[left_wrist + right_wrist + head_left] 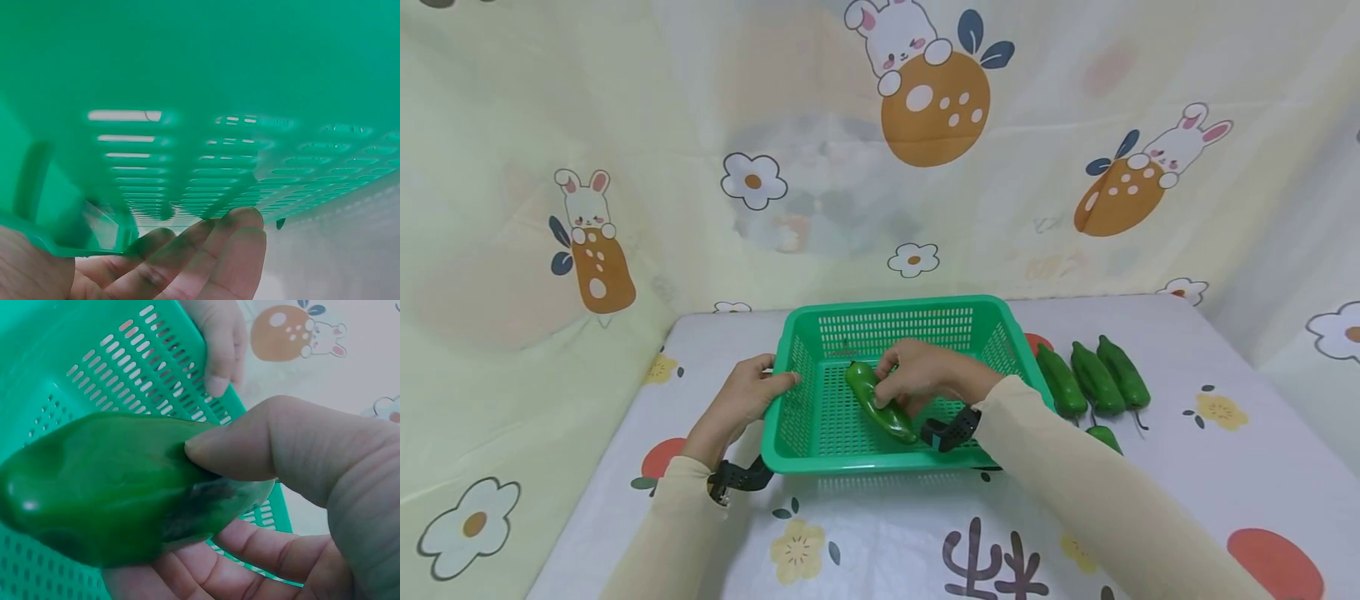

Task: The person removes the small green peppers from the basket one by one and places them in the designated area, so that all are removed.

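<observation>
A green perforated plastic basket (887,463) stands on the table in front of me. At its left side my left hand (745,396) grips the rim, thumb over the edge; in the left wrist view its fingers (240,250) lie against the outside of the slotted wall. My right hand (928,371) reaches into the basket and holds a long, glossy green pepper (891,421) between thumb and fingers. Up close in the right wrist view, the thumb presses on top of the pepper (106,481) and the fingers curl beneath it, with the basket floor below.
Several more green peppers (1097,383) lie on the table just right of the basket, one partly hidden behind the right sleeve (1075,475). A patterned cloth (797,550) covers the table. Behind it hangs a curtain (827,217) printed with rabbits and flowers.
</observation>
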Demonstrator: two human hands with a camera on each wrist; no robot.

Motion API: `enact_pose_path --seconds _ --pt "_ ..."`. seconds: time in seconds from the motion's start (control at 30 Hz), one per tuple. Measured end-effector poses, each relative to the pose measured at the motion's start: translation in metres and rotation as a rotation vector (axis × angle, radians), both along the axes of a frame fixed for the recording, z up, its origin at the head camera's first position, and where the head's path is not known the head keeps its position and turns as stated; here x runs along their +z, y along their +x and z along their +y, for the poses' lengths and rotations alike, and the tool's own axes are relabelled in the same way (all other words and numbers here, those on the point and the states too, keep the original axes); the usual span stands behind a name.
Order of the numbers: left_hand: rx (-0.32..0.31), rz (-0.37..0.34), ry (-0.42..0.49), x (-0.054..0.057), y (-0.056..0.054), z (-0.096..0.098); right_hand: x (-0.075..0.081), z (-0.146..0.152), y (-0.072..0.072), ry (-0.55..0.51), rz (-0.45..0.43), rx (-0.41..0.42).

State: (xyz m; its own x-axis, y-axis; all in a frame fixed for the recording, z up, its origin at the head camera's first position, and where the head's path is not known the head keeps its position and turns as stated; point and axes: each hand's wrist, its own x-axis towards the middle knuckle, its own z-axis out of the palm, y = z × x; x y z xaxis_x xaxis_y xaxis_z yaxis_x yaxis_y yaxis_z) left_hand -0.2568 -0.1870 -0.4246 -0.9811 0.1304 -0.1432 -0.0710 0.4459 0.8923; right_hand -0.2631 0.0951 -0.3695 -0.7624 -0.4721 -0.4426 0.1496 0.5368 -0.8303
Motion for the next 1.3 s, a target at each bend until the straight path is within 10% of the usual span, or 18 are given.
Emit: enact_pose_path --seconds 1.3 --pt "-0.014 0.0 -0.007 0.001 0.001 0.0 0.028 0.109 0.033 0.047 0.133 -0.155"
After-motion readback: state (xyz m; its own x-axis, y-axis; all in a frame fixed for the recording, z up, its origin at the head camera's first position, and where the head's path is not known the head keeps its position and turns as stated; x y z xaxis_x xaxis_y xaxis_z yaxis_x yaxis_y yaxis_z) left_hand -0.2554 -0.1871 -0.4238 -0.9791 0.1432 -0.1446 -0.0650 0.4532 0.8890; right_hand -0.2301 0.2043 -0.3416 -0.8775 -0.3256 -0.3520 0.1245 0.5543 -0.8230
